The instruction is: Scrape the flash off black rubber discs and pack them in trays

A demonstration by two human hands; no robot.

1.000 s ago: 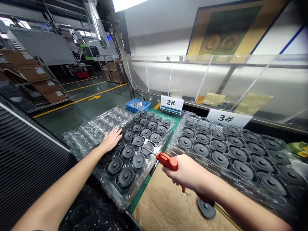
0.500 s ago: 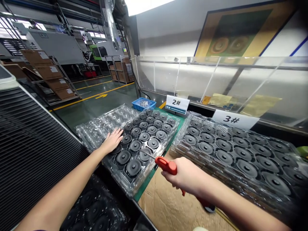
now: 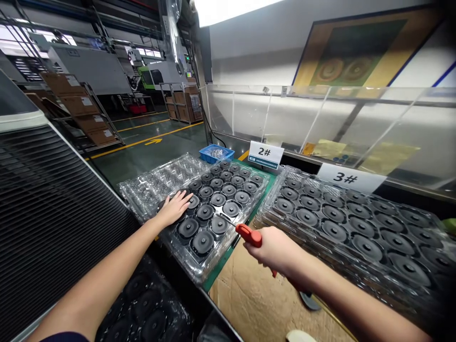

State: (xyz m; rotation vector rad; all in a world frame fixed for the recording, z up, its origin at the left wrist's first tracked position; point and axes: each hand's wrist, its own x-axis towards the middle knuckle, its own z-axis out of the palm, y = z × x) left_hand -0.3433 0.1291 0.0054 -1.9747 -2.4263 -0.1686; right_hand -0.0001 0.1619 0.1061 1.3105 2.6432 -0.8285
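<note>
Factory floor [image 3: 142,154] behind, green table [image 3: 218,271] with a clear tray [image 3: 191,267] of dark discs [image 3: 205,212]. Looks full where I can see; can't tell how many are finished. Left hand [image 3: 175,207] has loosely spread fingers over its left side, gripping nothing; right hand [image 3: 273,246] has fingers curled round a red-handled tool [image 3: 249,234], tip by a disc.

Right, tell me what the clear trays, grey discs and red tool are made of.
Clear trays: likely glossy plastic, see-through with sharp glints. Grey discs: matte rubber or plastic, from dull sheen; can't tell which. Red tool: probably smooth moulded plastic, from its even colour.
</note>
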